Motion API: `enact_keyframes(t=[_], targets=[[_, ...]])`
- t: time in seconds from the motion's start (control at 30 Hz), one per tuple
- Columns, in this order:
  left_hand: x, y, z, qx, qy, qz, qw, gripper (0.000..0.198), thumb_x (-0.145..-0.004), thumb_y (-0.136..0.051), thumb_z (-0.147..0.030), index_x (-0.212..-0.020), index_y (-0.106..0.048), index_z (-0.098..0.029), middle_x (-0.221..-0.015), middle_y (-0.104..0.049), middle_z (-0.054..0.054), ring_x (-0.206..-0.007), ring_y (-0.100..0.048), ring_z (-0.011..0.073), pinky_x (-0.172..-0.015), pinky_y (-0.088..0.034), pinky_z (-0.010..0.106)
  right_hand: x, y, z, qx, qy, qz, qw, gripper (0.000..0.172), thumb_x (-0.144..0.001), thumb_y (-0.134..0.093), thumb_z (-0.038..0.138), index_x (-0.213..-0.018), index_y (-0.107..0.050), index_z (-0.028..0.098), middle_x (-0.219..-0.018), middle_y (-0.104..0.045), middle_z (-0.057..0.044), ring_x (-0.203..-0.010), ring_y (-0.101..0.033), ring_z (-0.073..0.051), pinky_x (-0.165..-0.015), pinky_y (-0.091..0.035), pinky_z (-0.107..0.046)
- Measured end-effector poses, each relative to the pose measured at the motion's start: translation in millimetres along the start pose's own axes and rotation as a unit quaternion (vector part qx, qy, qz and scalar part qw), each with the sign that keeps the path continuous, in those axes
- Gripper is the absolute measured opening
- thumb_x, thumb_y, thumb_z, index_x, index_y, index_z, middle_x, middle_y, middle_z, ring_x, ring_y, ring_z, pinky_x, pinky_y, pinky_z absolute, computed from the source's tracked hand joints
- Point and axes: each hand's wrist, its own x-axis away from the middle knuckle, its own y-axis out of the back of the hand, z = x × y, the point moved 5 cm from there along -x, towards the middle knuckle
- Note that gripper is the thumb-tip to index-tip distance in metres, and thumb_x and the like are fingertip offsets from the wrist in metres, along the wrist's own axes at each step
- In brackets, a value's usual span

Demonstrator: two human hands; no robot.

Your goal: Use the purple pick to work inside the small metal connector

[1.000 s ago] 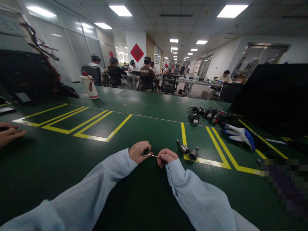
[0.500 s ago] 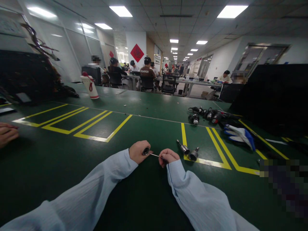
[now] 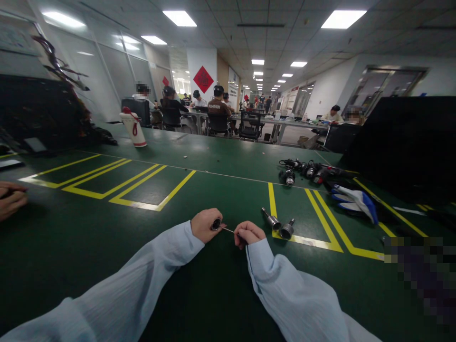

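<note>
My left hand point(image 3: 205, 225) is closed around a metal part whose round, hollow end point(image 3: 215, 224) faces me; the fingers hide the rest. Closed in a pinch, my right hand point(image 3: 249, 234) grips a thin metal rod point(image 3: 228, 230). The rod runs across the gap towards my left fingers, its far tip beside the metal part; whether they touch I cannot tell. To the right of my right hand lie two metal cup-shaped parts with shafts, one on its side point(image 3: 272, 221) and one with its shaft pointing up and away point(image 3: 287, 230).
Yellow tape marks boxes on the green table point(image 3: 85, 228). Black-and-silver parts point(image 3: 289, 176) and a blue-and-white glove point(image 3: 356, 199) lie to the right. A white tumbler point(image 3: 134, 128) stands at the back left. Another person's hand point(image 3: 11, 200) rests at the left edge.
Almost nothing has changed. My right hand and the thin metal rod have shifted very slightly towards my left hand, which holds the metal part as before.
</note>
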Motion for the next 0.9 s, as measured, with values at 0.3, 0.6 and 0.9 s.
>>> enact_keyframes(t=[0.3, 0.6, 0.9], targets=[[0, 1.3, 9, 0.01, 0.034, -0.049, 0.998, 0.018, -0.076, -0.053, -0.031, -0.065, -0.046, -0.017, -0.061, -0.049, -0.001, -0.056, -0.048, 0.0113, -0.054, -0.038, 0.022, 6, -10, -2, 0.128, 0.101, -0.004, 0.987, 0.014, -0.073, -0.047, 0.026, -0.069, -0.057, 0.016, -0.051, -0.055, 0.002, -0.042, -0.042, -0.007, -0.044, -0.034, -0.02], [0, 8.8, 14, 0.025, 0.069, -0.103, 0.992, 0.024, -0.075, -0.054, -0.036, -0.063, -0.046, -0.017, -0.058, -0.049, -0.001, -0.054, -0.048, 0.0114, -0.053, -0.039, 0.022, 10, -18, -2, 0.186, 0.168, 0.004, 0.968, 0.016, -0.078, -0.044, 0.026, -0.076, -0.056, 0.016, -0.058, -0.057, 0.0, -0.045, -0.045, -0.008, -0.046, -0.036, -0.02], [2, 0.7, 5, -0.026, 0.008, -0.044, 0.999, 0.015, -0.075, -0.054, -0.027, -0.067, -0.048, -0.017, -0.063, -0.05, 0.0, -0.058, -0.049, 0.0125, -0.055, -0.038, 0.023, 8, -9, -1, 0.149, 0.1, 0.015, 0.984, 0.013, -0.073, -0.047, 0.023, -0.068, -0.056, 0.016, -0.049, -0.051, 0.004, -0.04, -0.04, -0.007, -0.042, -0.031, -0.019]])
